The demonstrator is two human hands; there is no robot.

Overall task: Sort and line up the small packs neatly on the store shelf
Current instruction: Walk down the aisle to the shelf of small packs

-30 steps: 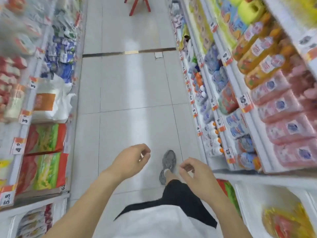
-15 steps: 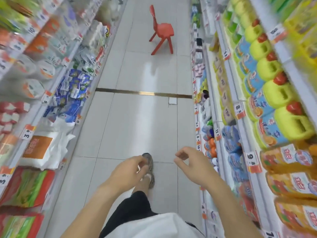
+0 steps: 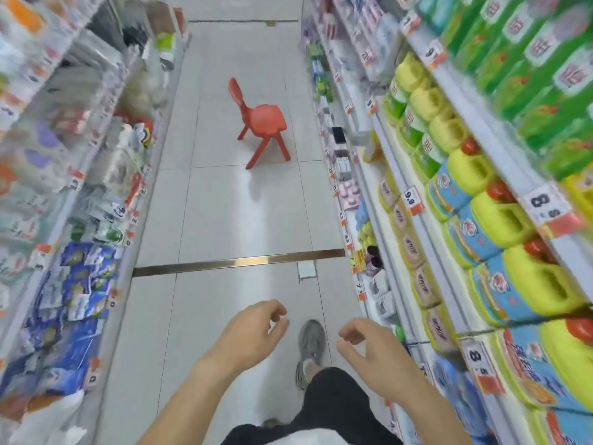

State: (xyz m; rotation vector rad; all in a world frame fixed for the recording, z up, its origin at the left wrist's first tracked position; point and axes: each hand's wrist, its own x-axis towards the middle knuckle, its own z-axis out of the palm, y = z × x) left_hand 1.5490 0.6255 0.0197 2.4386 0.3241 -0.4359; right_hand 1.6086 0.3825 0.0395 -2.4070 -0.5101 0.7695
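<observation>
I stand in a store aisle, my left hand (image 3: pixel 248 335) and right hand (image 3: pixel 373 351) held apart in front of me, fingers loosely curled, both empty. Blue small packs (image 3: pixel 80 284) crowd the left shelf's front edge. The tiled floor (image 3: pixel 224 213) lies open ahead to a red chair (image 3: pixel 261 122) mid-aisle.

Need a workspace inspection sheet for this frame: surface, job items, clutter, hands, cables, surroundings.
Surface: tiled aisle floor, metal strip across it.
Job's things: small blue packs on the left shelf, jumbled, not lined up.
Clutter: red chair standing mid-aisle ahead; white scrap on the floor by the strip.
Hands: left hand and right hand both empty, fingers loosely curled, over the floor.
Cables: nothing seen.
Surroundings: yellow jugs on the right shelves, price tags along the edges.
</observation>
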